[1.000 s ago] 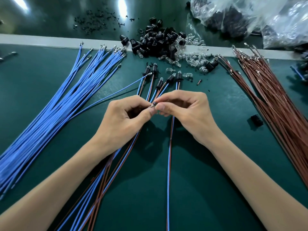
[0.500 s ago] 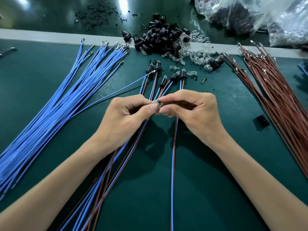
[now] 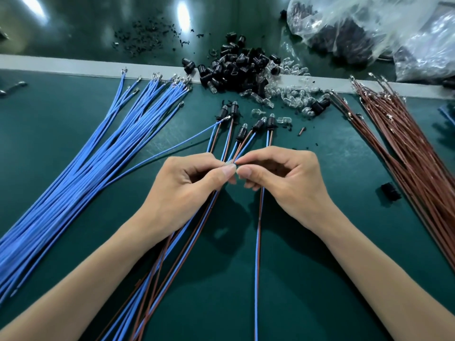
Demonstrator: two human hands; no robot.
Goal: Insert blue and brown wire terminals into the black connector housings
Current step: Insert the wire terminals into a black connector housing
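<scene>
left hand pinched small part, right hand pinched wire pair; risk: wire tip bending if pushed askew.

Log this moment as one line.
left hand: pinches small part, mostly hidden | right hand: pinches it too | wired housings: on mat beyond hands | blue wires: left | brown wires: right

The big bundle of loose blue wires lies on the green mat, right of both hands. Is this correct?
No. In the head view the big bundle of loose blue wires lies on the green mat, left of the left hand and right hand.
</scene>
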